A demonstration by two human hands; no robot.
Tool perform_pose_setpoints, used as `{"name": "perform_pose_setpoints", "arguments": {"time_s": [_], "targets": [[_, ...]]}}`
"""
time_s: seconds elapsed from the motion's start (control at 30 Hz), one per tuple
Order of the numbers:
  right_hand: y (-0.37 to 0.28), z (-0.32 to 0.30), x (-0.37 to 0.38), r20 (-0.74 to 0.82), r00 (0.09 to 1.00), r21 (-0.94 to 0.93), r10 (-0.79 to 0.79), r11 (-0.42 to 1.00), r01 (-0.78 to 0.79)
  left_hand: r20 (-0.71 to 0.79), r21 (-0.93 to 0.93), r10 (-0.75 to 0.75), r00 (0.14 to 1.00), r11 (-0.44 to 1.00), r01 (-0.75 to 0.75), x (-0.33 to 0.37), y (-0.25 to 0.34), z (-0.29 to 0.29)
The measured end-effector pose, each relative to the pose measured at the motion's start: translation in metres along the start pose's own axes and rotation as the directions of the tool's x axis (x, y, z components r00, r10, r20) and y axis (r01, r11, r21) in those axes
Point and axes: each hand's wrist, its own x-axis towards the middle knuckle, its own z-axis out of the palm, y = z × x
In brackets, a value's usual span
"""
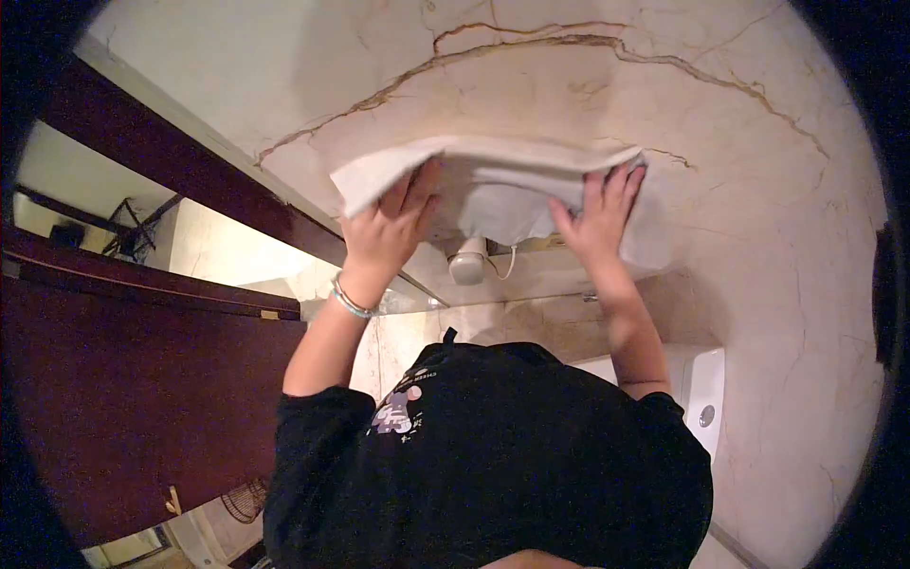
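Marble bathroom here — cream stone wall (758, 237) with brown veins running across it, and a mirror (227, 251) in a dark wood frame off to the left. Up against the wall is a white cloth (493, 175), spread out wide and a bit bunched along its upper edge. Both hands are on it. The left hand (389, 228) is at the cloth's left part, fingers curled up over the lower edge and pinching the fabric, with a thin bracelet (349, 302) on the wrist. The right hand (599, 216) sits at the right part, fingers spread fairly flat and pressing the cloth to the marble — whether it actually grips anything I can't tell. Just below the cloth, between the two forearms, there's a small white fitting (468, 262) with a thin cord hanging off it. Lower right you can see a white toilet tank (706, 384) with a round button on top.
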Motion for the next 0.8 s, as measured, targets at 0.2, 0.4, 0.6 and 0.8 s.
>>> {"name": "perform_pose_setpoints", "arguments": {"time_s": [0.2,0.4,0.6,0.8], "targets": [[-0.014,0.012,-0.027,0.117,0.993,0.031,0.015,0.999,-0.019,0.134,0.0,-0.062,0.989,0.998,0.062,-0.029,0.015,0.0],[-0.017,0.017,-0.002,-0.017,1.0,0.072,-0.02,0.997,0.021,0.066,-0.192,0.06,0.996,0.98,-0.046,0.011,0.046,-0.018],[-0.027,0.008,0.024,-0.064,0.998,0.034,-0.004,0.999,0.006,0.125,-0.277,0.052,0.991,0.961,-0.016,0.005,0.028,-0.002],[-0.044,-0.011,0.06,-0.076,0.997,0.068,0.012,0.998,-0.006,-0.089,0.121,0.041,0.995,0.992,-0.03,0.015,-0.008,0.006]]}}
